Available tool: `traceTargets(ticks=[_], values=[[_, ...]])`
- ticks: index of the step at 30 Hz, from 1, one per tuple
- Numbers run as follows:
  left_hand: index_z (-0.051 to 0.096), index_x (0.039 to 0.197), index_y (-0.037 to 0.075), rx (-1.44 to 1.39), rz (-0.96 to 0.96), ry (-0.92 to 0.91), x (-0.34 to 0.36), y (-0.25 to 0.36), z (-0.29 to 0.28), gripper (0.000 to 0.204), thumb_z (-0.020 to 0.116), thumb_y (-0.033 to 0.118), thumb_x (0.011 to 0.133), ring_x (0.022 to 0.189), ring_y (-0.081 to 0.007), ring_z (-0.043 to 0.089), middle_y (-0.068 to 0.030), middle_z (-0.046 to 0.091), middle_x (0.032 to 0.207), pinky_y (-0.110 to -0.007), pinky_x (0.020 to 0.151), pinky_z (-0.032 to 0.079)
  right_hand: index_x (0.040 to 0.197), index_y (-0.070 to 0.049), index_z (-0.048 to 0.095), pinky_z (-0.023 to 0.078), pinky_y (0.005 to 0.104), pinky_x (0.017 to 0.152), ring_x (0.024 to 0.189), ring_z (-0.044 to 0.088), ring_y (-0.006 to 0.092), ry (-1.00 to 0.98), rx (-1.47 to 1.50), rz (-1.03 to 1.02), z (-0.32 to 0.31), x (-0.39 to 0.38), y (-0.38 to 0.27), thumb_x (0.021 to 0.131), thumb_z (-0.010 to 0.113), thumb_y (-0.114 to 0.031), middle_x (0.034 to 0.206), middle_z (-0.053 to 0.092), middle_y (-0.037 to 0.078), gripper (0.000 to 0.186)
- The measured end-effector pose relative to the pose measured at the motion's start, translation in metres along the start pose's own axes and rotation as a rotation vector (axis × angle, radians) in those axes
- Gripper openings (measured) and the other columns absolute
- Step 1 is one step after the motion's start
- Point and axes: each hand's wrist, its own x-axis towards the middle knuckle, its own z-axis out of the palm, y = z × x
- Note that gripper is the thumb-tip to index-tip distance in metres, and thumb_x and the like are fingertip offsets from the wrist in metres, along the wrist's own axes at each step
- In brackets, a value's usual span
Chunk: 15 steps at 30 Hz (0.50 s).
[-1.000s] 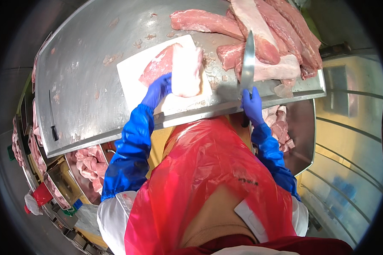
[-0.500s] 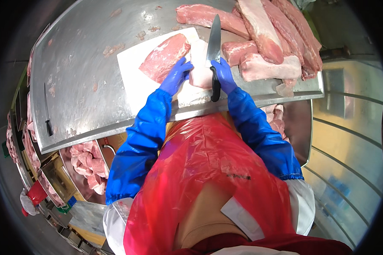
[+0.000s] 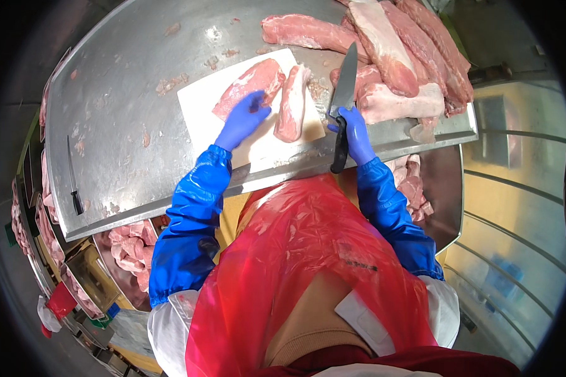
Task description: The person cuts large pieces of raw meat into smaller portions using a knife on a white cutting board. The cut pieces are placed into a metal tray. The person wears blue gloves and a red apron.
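Note:
A white cutting board [image 3: 201, 100] lies on the metal table, with two pieces of raw meat on it. The broad left piece [image 3: 248, 85] is next to my left hand [image 3: 244, 119], whose thumb and fingers are apart at its lower edge; I cannot tell whether they touch it. To the right, a narrower strip of meat [image 3: 291, 107] with a pale fat edge stands apart from both hands. My right hand [image 3: 357, 135] grips a large knife [image 3: 344, 85] by its black handle, right of the board, blade pointing away from me.
Long cuts of meat [image 3: 415, 50] are piled at the far right of the metal table [image 3: 126, 94]. A thin knife [image 3: 73, 176] lies near its left edge. Meat-filled bins [image 3: 446, 188] stand below the front edge. At far left is a person in red and white [image 3: 55, 308].
My right hand has carried the knife right, off the board. My left hand has shifted left, away from the strip. The strip now shows its pink side, apart from the left piece.

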Motion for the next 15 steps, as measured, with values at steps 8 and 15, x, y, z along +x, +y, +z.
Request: traceTargets(ticks=[8,15], values=[[0.052,0.135,0.005,0.341,0.132,-0.087,-0.008,-0.002,0.057,0.055,0.07,0.023,0.086,0.121,-0.0268,0.051,-0.0171,0.051,0.135,-0.036,0.102,0.043,0.118,-0.007,0.055,0.054,0.0356,0.08,0.091,0.06,0.0147,-0.049,0.051,-0.006,0.014,0.021,0.025,0.095,0.056,-0.025,0.101,0.061,0.005,0.029],[0.031,0.148,0.003,-0.605,-0.339,-0.007,0.019,-0.005,0.077,0.066,0.061,0.012,0.09,0.103,-0.0164,0.057,-0.0108,0.058,0.119,-0.03,0.086,0.049,0.108,-0.006,0.059,0.042,0.0232,0.072,0.08,0.052,0.008,0.014,0.007,-0.119,0.004,0.027,0.027,0.093,0.057,-0.02,0.09,0.059,-0.001,0.021]])
